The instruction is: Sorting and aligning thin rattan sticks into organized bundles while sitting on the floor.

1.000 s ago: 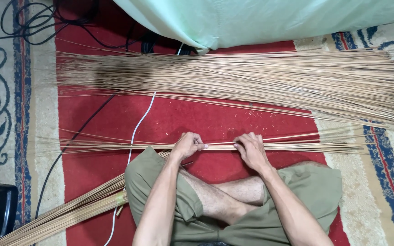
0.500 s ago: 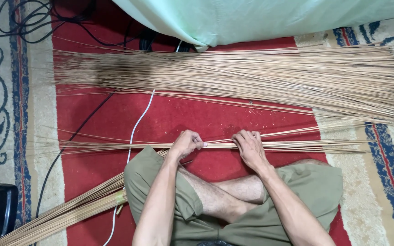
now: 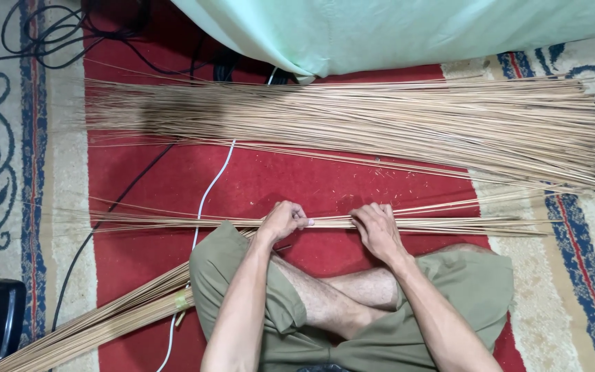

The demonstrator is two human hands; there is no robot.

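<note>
Two hands point(image 3: 332, 224) on thin stick bundle point(image 3: 449, 222)

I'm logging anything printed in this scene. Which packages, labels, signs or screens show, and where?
None in view: no package, sign or screen.
Nearest thing to a label: a pale yellow-green band wrapped round the lower-left stick bundle, beside the person's knee; whether it bears print cannot be told.

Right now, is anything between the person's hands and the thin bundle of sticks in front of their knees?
Nothing visible. The left hand and right hand already rest on the thin bundle of sticks, fingers curled over it. The white cable passes under the bundle to the left of both hands.
</note>
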